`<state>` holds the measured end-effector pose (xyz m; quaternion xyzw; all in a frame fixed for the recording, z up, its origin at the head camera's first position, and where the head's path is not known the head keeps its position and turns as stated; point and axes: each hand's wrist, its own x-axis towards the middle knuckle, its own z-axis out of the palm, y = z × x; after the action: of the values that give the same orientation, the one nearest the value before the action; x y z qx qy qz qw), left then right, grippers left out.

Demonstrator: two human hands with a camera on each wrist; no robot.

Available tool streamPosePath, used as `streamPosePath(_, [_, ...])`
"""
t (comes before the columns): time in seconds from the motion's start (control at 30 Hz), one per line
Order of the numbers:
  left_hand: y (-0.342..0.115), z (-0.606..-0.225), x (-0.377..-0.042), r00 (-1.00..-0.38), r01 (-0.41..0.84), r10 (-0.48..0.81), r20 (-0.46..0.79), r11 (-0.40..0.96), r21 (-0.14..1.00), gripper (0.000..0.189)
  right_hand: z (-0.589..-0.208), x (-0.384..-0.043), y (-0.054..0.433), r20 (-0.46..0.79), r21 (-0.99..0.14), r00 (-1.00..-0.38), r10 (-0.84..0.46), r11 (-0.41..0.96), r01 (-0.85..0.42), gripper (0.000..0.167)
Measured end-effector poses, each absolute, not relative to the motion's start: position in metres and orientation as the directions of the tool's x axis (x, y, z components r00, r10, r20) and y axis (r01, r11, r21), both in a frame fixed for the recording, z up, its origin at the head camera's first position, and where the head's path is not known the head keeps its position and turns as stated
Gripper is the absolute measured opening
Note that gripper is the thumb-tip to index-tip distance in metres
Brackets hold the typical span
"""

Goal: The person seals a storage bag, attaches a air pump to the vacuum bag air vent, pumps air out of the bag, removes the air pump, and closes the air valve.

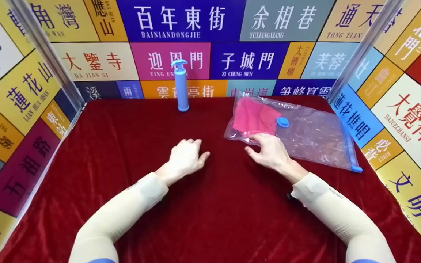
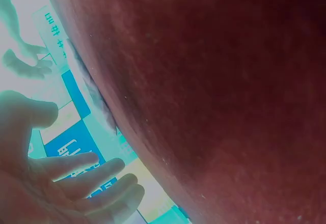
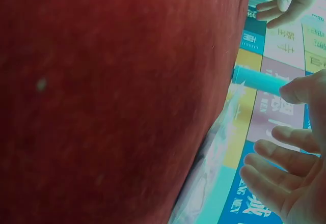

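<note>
My left hand (image 1: 185, 159) hovers over the left middle of the red cloth, fingers loosely bent and nothing in them; the left wrist view also has this hand (image 2: 76, 183) with its fingers apart. My right hand (image 1: 272, 153) is at the near edge of a clear plastic vacuum bag (image 1: 313, 135), its fingertips overlapping that edge in the head view. In the right wrist view its fingers (image 3: 285, 158) are loosely spread and hold nothing. Inside the bag lies a folded pink cloth (image 1: 252, 115), beside a round blue valve (image 1: 283, 122). A blue hand pump (image 1: 182, 89) stands upright at the back.
A dark red velvet cloth (image 1: 210, 219) covers the table. Panels with printed signs (image 1: 181, 22) enclose the back and both sides, with metal posts (image 1: 49, 54) at the corners. The bag's blue zip slider (image 1: 356, 169) lies toward the right edge.
</note>
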<state>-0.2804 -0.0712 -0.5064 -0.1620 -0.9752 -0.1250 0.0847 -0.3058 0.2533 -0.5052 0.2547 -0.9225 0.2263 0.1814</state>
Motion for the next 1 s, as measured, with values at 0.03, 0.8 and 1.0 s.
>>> streamPosePath(0.03, [-0.071,-0.507,-0.281,-0.934,0.334,0.292,0.205,0.918,0.212,0.05,-0.505,-0.307,0.255,0.449,-0.33,-0.807,-0.382,0.769,-0.548,0.042])
streamPosePath(0.8, [-0.065,-0.514,-0.303,-0.935,0.313,0.264,0.236,0.929,0.199,0.044,-0.51,-0.325,0.303,0.44,-0.324,-0.876,-0.196,0.876,-0.358,0.024])
streamPosePath(1.0, [-0.061,-0.514,-0.307,-0.933,0.316,0.27,0.239,0.931,0.184,0.044,-0.509,-0.33,0.32,0.415,-0.32,-0.896,-0.156,0.898,-0.304,0.026])
